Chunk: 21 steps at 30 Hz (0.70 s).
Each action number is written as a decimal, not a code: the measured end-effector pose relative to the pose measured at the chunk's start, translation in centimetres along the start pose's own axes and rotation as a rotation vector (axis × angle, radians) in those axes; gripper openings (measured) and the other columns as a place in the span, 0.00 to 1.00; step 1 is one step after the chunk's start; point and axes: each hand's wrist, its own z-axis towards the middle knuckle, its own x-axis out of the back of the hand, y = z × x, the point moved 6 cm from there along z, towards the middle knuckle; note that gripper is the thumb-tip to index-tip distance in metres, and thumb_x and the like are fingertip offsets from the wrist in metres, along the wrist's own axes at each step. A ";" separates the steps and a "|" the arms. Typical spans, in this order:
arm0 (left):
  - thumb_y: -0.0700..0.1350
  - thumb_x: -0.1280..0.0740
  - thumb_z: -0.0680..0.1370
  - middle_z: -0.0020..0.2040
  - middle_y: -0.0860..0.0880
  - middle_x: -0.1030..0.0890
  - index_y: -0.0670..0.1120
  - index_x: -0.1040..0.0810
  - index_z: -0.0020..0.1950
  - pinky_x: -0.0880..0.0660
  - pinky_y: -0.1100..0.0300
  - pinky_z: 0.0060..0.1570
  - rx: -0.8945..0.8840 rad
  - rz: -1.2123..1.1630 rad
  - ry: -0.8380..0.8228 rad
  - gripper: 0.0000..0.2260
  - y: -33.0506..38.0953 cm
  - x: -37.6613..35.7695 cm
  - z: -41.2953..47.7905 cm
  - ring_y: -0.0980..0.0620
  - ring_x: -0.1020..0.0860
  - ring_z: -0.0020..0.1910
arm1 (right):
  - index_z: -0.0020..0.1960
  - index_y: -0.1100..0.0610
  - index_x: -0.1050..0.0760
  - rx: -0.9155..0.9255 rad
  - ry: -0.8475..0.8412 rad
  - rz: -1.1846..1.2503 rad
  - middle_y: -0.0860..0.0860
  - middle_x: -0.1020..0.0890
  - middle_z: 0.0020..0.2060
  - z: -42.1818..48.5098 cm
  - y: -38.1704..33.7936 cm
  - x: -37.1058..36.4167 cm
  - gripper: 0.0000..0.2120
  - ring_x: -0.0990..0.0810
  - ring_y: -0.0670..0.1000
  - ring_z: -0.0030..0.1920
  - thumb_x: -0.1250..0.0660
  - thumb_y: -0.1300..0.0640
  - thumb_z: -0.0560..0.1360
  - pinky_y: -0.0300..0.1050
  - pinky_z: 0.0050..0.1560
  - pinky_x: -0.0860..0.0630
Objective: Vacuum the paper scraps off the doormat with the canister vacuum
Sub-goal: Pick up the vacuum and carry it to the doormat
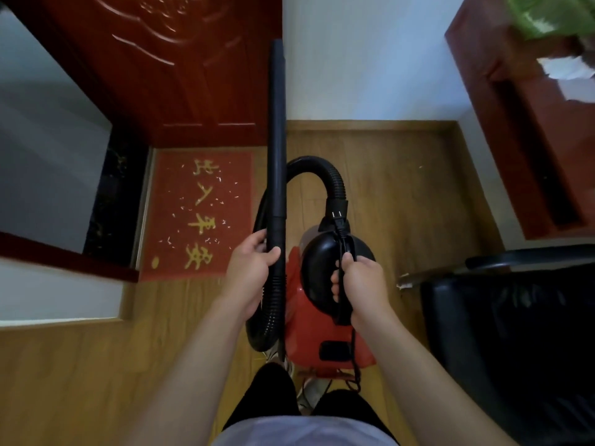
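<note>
Scraps (206, 214) are lying on the mat (167, 239), left of and beyond the left grip (249, 268) clenching the wand (277, 140); the right grip (360, 284), clasping the vacuum (322, 333) and cord (342, 230), should be plugging in before sweeping.

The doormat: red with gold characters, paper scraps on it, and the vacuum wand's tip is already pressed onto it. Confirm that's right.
One detail is wrong. The head view shows the doormat red with gold characters and strewn with paper scraps, but the wand is not pressed onto it: the left hand holds it raised, pointing up toward the door.
</note>
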 end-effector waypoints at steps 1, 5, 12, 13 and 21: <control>0.35 0.36 0.81 0.56 0.47 0.16 0.49 0.28 0.73 0.19 0.52 0.48 0.016 0.002 -0.009 0.21 0.0 -0.1 0.8 0.44 0.16 0.53 | 0.45 0.59 0.24 -0.004 0.009 -0.001 0.51 0.24 0.29 0.7 -0.1 -0.2 0.13 0.27 0.51 0.29 0.42 0.55 0.84 0.46 0.32 0.29; 0.34 0.36 0.81 0.56 0.46 0.16 0.48 0.28 0.73 0.20 0.53 0.47 0.055 0.033 -0.068 0.21 -0.3 -0.9 3.7 0.46 0.16 0.50 | 0.47 0.59 0.24 -0.014 0.052 -0.004 0.52 0.24 0.31 3.6 -0.3 -0.9 0.13 0.27 0.51 0.31 0.42 0.55 0.84 0.47 0.33 0.29; 0.34 0.36 0.81 0.59 0.45 0.17 0.48 0.30 0.75 0.21 0.54 0.45 0.121 0.060 -0.084 0.23 -2.1 -2.8 8.2 0.46 0.16 0.52 | 0.48 0.60 0.23 -0.058 0.073 -0.014 0.52 0.24 0.31 8.5 0.2 -0.9 0.13 0.27 0.50 0.30 0.42 0.55 0.84 0.46 0.32 0.29; 0.34 0.36 0.81 0.58 0.44 0.16 0.48 0.30 0.75 0.21 0.56 0.43 0.128 0.063 -0.079 0.23 -2.6 -3.0 8.7 0.46 0.16 0.51 | 0.48 0.59 0.23 -0.063 0.068 -0.016 0.52 0.24 0.31 9.4 0.4 -1.0 0.13 0.27 0.50 0.30 0.42 0.55 0.84 0.47 0.33 0.29; 0.35 0.36 0.81 0.58 0.46 0.17 0.47 0.29 0.75 0.22 0.58 0.44 0.150 0.059 0.045 0.22 -7.7 -4.5 14.2 0.49 0.17 0.50 | 0.48 0.59 0.24 -0.092 -0.003 -0.088 0.51 0.23 0.31 17.1 3.5 -1.1 0.13 0.26 0.50 0.30 0.43 0.54 0.85 0.46 0.34 0.28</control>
